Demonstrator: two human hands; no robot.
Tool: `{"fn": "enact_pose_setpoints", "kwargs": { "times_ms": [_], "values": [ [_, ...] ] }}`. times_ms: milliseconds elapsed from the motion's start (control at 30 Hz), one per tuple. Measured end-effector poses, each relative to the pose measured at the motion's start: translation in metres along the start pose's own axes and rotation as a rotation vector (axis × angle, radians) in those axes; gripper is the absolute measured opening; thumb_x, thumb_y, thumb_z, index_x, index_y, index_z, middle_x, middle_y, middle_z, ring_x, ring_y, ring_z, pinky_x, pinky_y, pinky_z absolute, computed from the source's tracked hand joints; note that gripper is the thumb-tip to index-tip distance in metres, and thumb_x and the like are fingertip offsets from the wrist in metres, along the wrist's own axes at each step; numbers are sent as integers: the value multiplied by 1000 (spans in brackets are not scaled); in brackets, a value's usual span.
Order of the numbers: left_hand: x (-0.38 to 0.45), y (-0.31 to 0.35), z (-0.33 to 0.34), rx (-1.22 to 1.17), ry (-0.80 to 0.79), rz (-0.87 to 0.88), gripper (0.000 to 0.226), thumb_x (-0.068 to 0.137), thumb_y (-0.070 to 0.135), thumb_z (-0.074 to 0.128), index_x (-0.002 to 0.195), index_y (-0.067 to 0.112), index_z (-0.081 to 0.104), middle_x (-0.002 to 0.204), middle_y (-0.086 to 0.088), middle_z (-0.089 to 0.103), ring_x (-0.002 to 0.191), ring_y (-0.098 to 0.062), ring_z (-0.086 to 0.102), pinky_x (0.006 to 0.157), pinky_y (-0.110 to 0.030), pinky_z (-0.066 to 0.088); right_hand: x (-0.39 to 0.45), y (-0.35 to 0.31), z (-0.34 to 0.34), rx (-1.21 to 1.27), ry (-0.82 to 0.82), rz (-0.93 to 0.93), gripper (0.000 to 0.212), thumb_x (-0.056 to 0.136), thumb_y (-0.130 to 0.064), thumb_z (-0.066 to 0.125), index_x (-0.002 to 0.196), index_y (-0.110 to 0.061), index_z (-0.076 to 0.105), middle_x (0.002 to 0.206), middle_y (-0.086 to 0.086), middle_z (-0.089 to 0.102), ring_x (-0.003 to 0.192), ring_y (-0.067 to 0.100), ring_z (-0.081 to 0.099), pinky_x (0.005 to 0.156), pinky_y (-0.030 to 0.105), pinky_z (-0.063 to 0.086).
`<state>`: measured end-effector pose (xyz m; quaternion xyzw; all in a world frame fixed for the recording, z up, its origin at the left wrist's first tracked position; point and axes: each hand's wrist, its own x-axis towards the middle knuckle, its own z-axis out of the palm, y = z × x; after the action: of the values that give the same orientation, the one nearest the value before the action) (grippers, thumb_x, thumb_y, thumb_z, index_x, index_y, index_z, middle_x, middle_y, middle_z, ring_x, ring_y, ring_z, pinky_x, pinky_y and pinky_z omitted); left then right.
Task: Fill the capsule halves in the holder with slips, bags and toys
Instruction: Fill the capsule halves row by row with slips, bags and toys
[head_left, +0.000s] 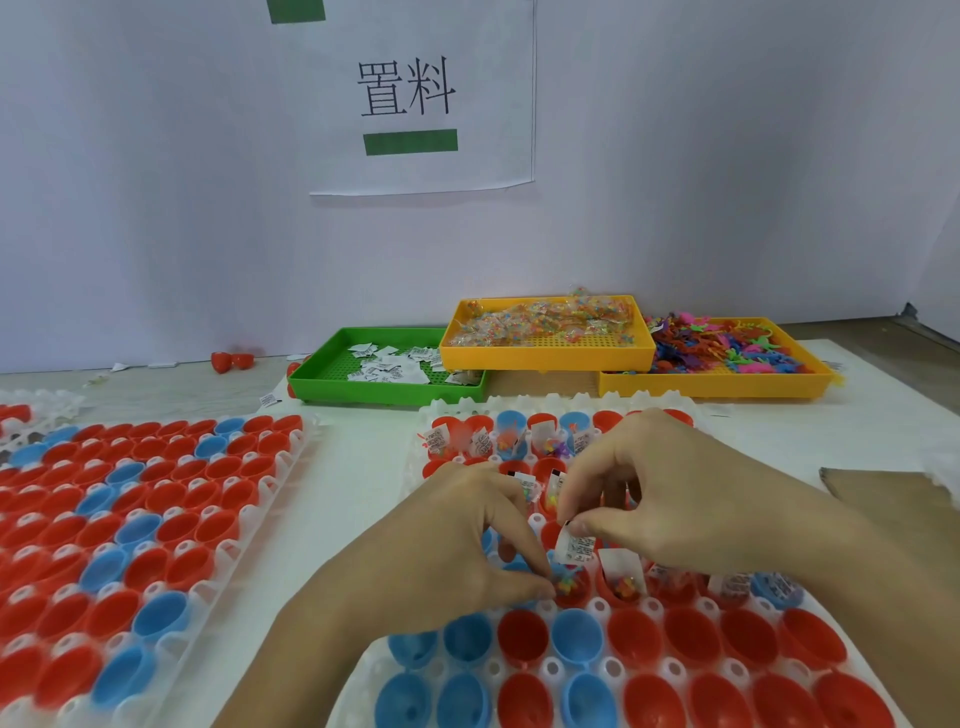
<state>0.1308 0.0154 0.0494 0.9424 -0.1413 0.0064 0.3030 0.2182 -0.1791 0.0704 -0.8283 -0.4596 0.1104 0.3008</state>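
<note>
The right hand (675, 499) pinched a small white slip (574, 550) between thumb and first finger, just above a red capsule half (571, 592) in the white holder (550, 667). The left hand (457, 540) had its fingers curled down at that same red half, its fingertips touching the little bag of coloured bits inside — whether they pinched the bag or only pressed it, I could not tell.

The slip could go wrong. It was thin and light, so it might bend, stick to the fingers, or flop over the rim into the next red half beside it, which already had a slip and a toy. The left hand's fingers were crowded at the same half, so the two hands might bump and knock the bag out.

The two rows of the holder nearest the person were red and blue halves with nothing in them yet — lots left to do.

Behind the holder sat a green tray (322, 384) of slips, a yellow tray (545, 353) of bags and another yellow tray (727, 387) of toys. On the wall above the trays a white paper sign (488, 52) read "置料" in big black letters, with a green bar under it. The slips had tiny black print, too small to read
</note>
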Motion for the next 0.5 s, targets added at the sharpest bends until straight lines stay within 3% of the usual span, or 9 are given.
{"fn": "enact_pose_setpoints", "kwargs": {
  "times_ms": [167, 367, 500],
  "values": [
    [-1, 0, 0, -1, -8, 1, 12, 77, 40, 81, 89, 38, 79, 79, 16, 59, 85, -7, 50, 76, -28, 44, -1, 0, 2, 20, -44, -8, 11, 86, -20, 74, 82, -29, 78, 77, -15, 73, 73, 5, 68, 68, 25, 57],
    [0, 0, 0, -2, 0, 11, 12, 77, 39, 82, 88, 38, 78, 77, 19, 58, 84, -6, 52, 73, -24, 44, 0, 1, 6, -43, -61, -4, 10, 88, -22, 72, 85, -29, 77, 78, -16, 71, 75, 5, 64, 70, 25, 56],
    [0, -1, 1, 2, 0, 12, 11, 77, 38, 82, 87, 37, 79, 77, 23, 57, 84, -4, 52, 72, -18, 40, 3, 6, 14, -126, -156, 61, 18, 95, -30, 62, 110, -24, 69, 103, -5, 70, 83, 5, 57, 80, 23, 48]
  ]
}}
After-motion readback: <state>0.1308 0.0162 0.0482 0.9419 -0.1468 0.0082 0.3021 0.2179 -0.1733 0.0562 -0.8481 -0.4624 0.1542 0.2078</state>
